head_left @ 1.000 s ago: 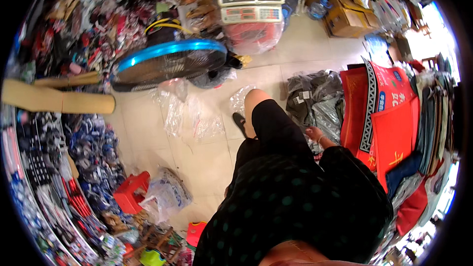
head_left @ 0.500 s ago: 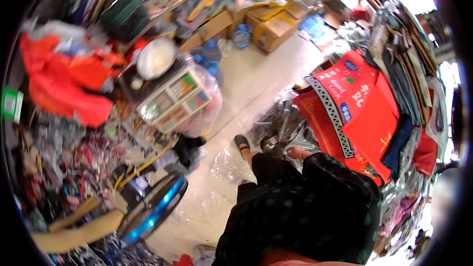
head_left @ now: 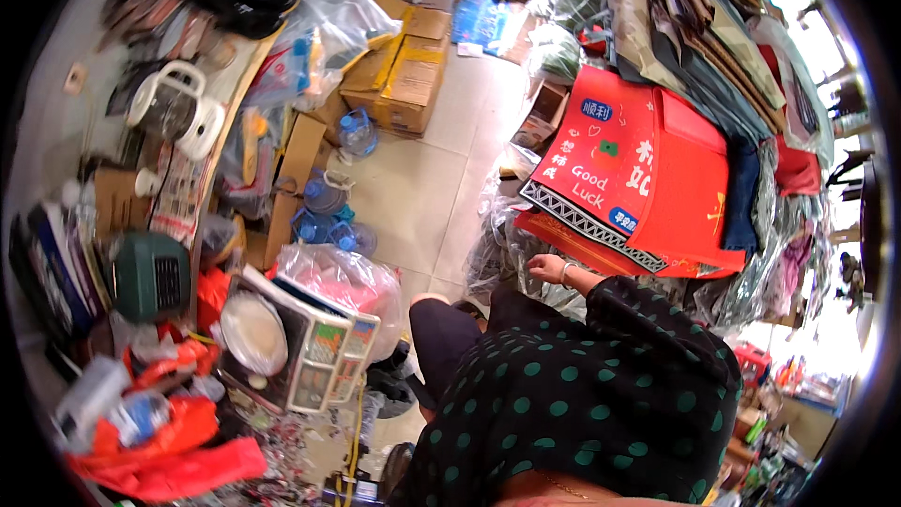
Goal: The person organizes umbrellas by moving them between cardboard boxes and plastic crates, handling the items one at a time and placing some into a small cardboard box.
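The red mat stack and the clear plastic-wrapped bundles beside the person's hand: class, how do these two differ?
The red mat stack is opaque, flat and patterned along one edge; the clear plastic-wrapped bundles are see-through, crinkled and lumpy. The mat stack lies higher, the bundles lower toward the floor. The right hand reaches between them. Both are piled goods lying side by side.
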A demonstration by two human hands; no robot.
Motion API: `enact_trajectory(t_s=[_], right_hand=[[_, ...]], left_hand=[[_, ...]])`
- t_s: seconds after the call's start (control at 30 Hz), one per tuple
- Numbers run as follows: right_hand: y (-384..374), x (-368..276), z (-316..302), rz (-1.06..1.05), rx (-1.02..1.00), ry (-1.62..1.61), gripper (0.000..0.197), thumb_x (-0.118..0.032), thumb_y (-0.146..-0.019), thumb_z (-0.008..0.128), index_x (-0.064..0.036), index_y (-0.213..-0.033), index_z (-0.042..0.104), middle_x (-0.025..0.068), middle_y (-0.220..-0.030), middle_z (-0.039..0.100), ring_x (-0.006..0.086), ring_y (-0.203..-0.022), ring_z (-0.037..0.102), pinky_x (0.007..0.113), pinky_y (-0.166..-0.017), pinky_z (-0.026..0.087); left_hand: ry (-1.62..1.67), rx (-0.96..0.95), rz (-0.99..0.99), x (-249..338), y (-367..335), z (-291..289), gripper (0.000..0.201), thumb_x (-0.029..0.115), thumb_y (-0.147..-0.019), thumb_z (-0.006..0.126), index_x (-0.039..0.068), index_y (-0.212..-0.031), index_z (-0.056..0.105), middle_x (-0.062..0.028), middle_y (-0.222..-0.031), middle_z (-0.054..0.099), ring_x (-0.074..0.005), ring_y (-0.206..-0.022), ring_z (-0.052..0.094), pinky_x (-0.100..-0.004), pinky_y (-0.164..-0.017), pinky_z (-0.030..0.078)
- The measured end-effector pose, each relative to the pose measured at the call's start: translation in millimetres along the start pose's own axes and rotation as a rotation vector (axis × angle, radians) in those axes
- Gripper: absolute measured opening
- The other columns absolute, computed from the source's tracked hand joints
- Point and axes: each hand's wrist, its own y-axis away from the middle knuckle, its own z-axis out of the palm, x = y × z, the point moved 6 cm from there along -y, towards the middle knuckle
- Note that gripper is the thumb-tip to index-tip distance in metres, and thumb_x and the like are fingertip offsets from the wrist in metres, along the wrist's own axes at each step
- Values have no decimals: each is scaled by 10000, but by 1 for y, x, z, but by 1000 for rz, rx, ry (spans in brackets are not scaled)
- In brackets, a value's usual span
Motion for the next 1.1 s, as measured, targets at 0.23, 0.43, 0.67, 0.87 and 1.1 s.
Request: enact_trajectory(t_s=[0.23,0.43,0.67,0.87,1.1], right_hand=[[-71,-34,-30,149,132,-170,385,-298,-802,579,-59,-1097,640,172,-1020,663,308,-963,633,374,-844,493],[-74,-35,-41,557,266,-798,373,-229,-830,600,-12,-1133,619,120,-922,671,159,-821,626,286,-756,495],[-104,-99,-100,491,534,-757,326,-219,-834,585,-48,-1108,632,142,-1000,663,252,-953,629,342,-870,480],[-204,-106,-249,273,470,-571,330,-215,-839,591,-48,-1122,614,157,-1040,645,286,-983,607,364,-906,461],[-268,-38,-385,381,734,-898,338,-181,-869,584,-7,-1159,588,99,-981,659,154,-906,622,275,-814,486]], left_hand=[[-231,-85,20,136,-83,25,257,243,-857,640,56,-956,494,-50,-824,551,-121,-716,526,-289,-619,455],[-500,-159,184,324,-146,72,240,223,-852,650,45,-913,500,-48,-786,548,-109,-681,519,-263,-602,456],[-598,-306,149,511,-244,192,375,67,-835,566,110,-1190,452,-50,-1050,578,-101,-809,549,-202,-564,428],[-682,-426,331,590,-241,375,386,152,-859,594,78,-1226,498,-78,-1108,588,-171,-988,570,-305,-856,464],[-1103,-660,702,694,-185,583,348,144,-854,591,36,-1183,558,-167,-1155,603,-271,-1108,567,-355,-956,437]])
